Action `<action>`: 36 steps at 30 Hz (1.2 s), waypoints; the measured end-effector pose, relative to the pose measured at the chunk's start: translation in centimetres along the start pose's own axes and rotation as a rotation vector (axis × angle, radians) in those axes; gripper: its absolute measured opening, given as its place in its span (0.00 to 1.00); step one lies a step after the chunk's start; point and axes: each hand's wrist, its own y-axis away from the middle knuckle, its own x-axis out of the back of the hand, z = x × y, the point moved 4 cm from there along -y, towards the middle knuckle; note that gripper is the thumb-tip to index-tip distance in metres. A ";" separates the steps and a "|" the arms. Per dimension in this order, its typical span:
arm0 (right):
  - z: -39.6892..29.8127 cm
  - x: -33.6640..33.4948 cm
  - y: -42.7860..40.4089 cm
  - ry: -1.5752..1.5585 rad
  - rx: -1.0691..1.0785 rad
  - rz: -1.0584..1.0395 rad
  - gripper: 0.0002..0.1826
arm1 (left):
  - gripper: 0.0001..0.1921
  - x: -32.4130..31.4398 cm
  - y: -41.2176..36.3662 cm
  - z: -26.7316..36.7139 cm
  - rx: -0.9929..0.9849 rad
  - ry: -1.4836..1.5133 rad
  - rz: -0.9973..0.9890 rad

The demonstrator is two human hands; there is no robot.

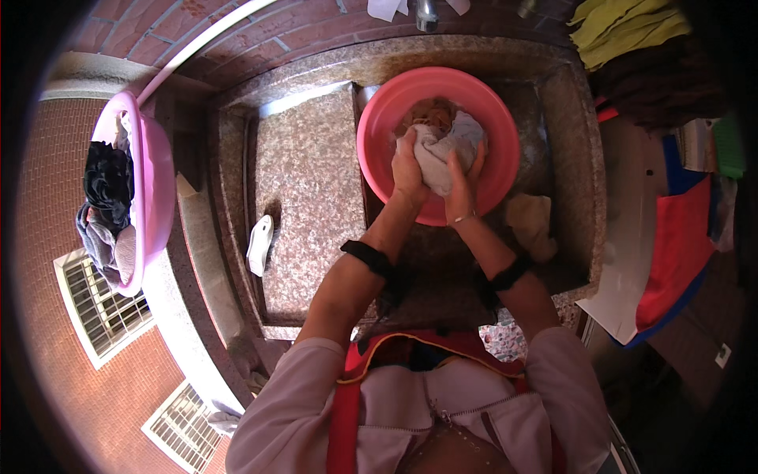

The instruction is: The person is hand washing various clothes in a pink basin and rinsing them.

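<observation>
A pink plastic basin (438, 216) stands in the stone sink, below the wall. Inside it, a bunched light grey cloth (437, 155) is gripped between both hands. My left hand (408, 169) clasps its left side, while my right hand (465, 181) holds it from the right and near side. A paler bluish part of fabric (468, 130) bulges at its right; I cannot tell whether it is the same piece. Behind the bundle lies a wet brown cloth (432, 115) in the basin. The undersides of the fabrics are hidden.
A white brush-like object (259, 246) rests on the speckled stone slab (314, 178) at left. A beige cloth (530, 222) lies in the sink, right of the basin. Further left stands a pink tub (155, 189) of clothes. A metal tap (426, 16) projects above; yellow cloth (628, 29) hangs upper right.
</observation>
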 end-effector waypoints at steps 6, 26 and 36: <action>-0.4 -0.9 -1.3 -0.421 -0.551 -0.395 0.28 | 0.20 -2.5 2.3 3.5 0.149 -0.260 -0.111; -6.2 -4.3 -1.7 0.071 0.156 -0.140 0.17 | 0.12 -3.3 -0.6 4.0 -0.317 -0.523 -0.229; -2.5 -3.1 -4.3 -0.469 -0.380 -0.289 0.19 | 0.11 -9.0 3.3 8.1 -0.872 -1.365 -0.205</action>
